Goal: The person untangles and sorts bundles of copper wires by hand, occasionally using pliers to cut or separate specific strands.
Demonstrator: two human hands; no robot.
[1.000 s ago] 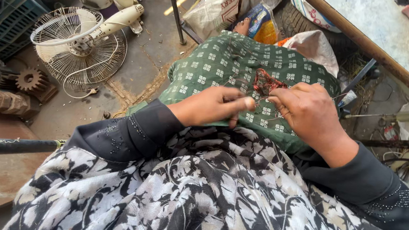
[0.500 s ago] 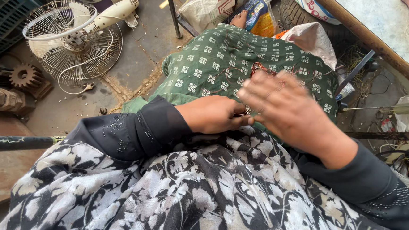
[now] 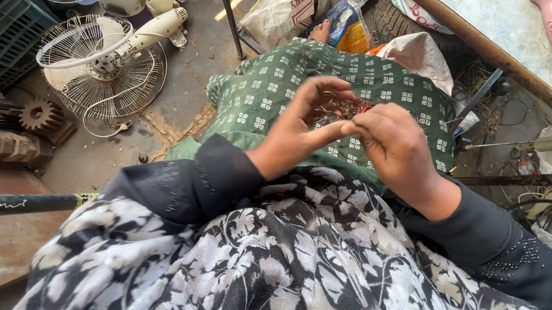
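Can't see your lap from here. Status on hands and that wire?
Left hand raised, fingers curled, pinching toward right hand. Tangle of thin reddish wire on green patterned cloth, fingertips meeting above it. Nothing in the way.

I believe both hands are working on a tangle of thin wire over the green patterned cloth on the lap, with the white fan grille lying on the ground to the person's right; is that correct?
Not quite: the head view shows the white fan grille on the ground to the person's left. The rest stands: the left hand and right hand work the tangle of thin wire over the green patterned cloth.

a blue-and-yellow packet (image 3: 348,25) lies beside a white printed sack (image 3: 291,9).
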